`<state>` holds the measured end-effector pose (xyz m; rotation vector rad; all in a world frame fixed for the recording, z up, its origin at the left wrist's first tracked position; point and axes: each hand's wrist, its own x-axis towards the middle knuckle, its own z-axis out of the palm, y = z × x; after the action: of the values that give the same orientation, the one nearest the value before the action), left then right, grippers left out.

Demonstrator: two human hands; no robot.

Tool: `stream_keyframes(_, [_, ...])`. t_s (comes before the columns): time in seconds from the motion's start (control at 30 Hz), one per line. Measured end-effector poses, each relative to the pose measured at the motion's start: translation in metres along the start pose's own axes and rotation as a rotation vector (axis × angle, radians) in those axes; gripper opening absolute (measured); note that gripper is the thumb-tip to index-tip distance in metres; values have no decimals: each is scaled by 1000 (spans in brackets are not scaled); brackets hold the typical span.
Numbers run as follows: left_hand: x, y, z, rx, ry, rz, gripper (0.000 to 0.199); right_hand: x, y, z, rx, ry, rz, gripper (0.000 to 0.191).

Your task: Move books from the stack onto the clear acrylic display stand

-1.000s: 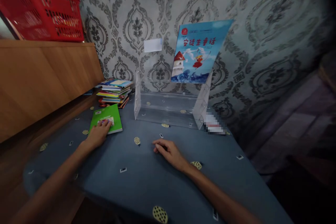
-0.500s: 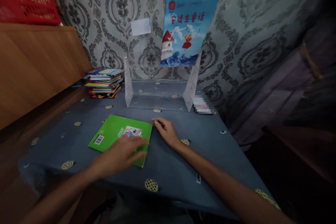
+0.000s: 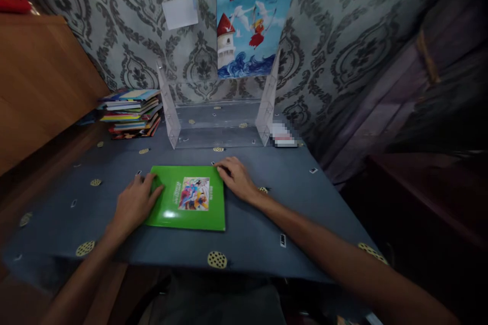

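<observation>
A glossy green book (image 3: 168, 216) with a small coloured picture on its cover lies flat on the cloth-covered table. My left hand (image 3: 133, 200) rests over its left edge, thumb and fingers apart on the cover. At the upper right corner of the book, my right hand (image 3: 237, 180) has its fingers bent together against the edge. Behind the book stands a clear plastic rack (image 3: 171, 111) with two upright side panels. A blue picture book or poster (image 3: 247, 20) with red Chinese characters is upright above the rack.
A stack of books (image 3: 131, 114) stands at the back left, near a wooden cabinet (image 3: 46, 86). Right of the rack lies a blurred-out item (image 3: 282, 134). A white paper (image 3: 181, 11) is on the patterned wall. The table's front edge is close to me.
The green book has turned to lie squarer, and its barcode side no longer shows. My left hand has moved from above the book to its left edge. The camera view has shifted.
</observation>
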<state>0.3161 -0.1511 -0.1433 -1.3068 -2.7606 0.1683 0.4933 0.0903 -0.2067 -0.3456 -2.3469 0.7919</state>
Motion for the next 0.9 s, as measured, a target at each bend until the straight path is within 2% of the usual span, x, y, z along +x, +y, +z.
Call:
stream_keyframes(0.1, [0,22,-11,-19,-26,105,41,3,10,-14,-172,54,112,22])
stream_keyframes(0.17, [3,37,-17,47,2,157,37,4,7,-23,-277,35,116,23])
stream_keyframes(0.3, [16,66,-11,70,196,311,35,2,-19,-19,-271,-129,-81,30])
stream_keyframes(0.37, [23,76,1,-10,220,431,40,1,-31,-8,-194,-231,-172,34])
stream_keyframes(0.43, [29,82,13,-75,198,508,41,-1,-37,1,-151,-302,-196,41])
stream_keyframes(0.53, [32,78,24,-132,179,516,44,-3,-34,5,-156,-354,-165,47])
stream_keyframes(0.63, [32,65,26,-168,169,482,47,-5,-25,-4,-218,-368,-126,43])
stream_keyframes(0.77, [31,45,25,-162,144,395,49,-8,-6,-20,-285,-324,-12,45])
stream_keyframes(0.9, [30,34,24,-134,138,335,51,-13,13,-27,-222,-260,50,46])
